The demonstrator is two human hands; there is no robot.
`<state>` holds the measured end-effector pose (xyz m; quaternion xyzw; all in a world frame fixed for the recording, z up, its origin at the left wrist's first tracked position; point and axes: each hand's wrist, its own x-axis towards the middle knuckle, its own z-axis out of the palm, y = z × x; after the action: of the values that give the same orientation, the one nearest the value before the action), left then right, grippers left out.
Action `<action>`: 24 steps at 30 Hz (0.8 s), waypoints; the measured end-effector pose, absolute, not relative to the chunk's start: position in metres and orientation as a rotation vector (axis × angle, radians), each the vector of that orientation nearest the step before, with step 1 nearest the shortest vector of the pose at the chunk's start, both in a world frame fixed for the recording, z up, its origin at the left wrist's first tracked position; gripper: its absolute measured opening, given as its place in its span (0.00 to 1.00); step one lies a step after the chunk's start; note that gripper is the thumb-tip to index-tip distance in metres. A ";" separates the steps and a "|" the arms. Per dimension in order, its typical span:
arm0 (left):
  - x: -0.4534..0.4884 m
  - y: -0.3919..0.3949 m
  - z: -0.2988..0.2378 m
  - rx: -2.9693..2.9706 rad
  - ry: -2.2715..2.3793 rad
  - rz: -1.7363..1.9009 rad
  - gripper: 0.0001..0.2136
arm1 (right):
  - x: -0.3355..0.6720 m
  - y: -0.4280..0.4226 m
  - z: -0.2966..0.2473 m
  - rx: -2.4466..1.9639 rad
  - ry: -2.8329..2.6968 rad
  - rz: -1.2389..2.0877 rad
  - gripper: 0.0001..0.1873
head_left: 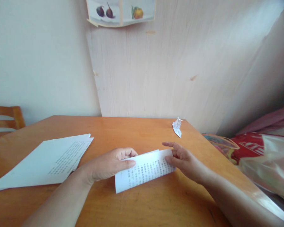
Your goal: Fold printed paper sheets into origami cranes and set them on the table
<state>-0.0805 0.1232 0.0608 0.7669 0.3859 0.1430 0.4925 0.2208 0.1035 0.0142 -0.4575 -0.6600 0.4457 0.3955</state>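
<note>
A folded sheet of printed paper (145, 171) is held just above the wooden table, its lower edge a smooth fold and rows of characters facing me. My left hand (119, 162) pinches its upper left part, thumb in front and fingers curled behind. At the right end, my right hand (181, 159) grips the sheet between thumb and fingers, with the index finger stretched out above the edge. Parts of the fingers of both hands are hidden behind the paper.
Loose printed sheets (35, 164) lie in a stack on the left of the wooden table (123, 132). A folded paper crane (177, 127) sits near the far right corner. Plastic bags (272, 157) stand beyond the right edge, a chair (16, 118) at the left. A wall rises behind.
</note>
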 end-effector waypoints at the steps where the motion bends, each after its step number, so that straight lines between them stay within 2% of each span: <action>1: -0.080 0.123 0.058 1.882 0.965 0.350 0.17 | 0.221 0.104 0.012 -1.190 -1.681 1.119 0.30; 5: -0.071 0.123 0.050 2.156 1.258 0.560 0.21 | 0.221 0.106 0.001 -1.319 -1.731 1.035 0.32; 9: -0.058 0.111 0.053 2.536 1.176 0.766 0.12 | 0.217 0.106 -0.003 -1.378 -1.787 0.938 0.31; 13: -0.046 0.093 0.054 2.684 0.916 0.630 0.12 | 0.214 0.107 -0.005 -1.414 -1.778 0.842 0.29; 20: -0.042 0.089 0.039 2.728 0.942 0.400 0.18 | 0.221 0.117 -0.021 -1.436 -1.772 0.602 0.28; 24: -0.045 0.093 0.036 2.710 0.968 0.377 0.18 | 0.224 0.111 -0.007 -1.404 -1.905 0.299 0.19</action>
<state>-0.0451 0.0934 0.0357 0.9270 0.3312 0.1291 0.1195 0.2239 0.1109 -0.0073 -0.5471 -0.7422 0.1163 0.3692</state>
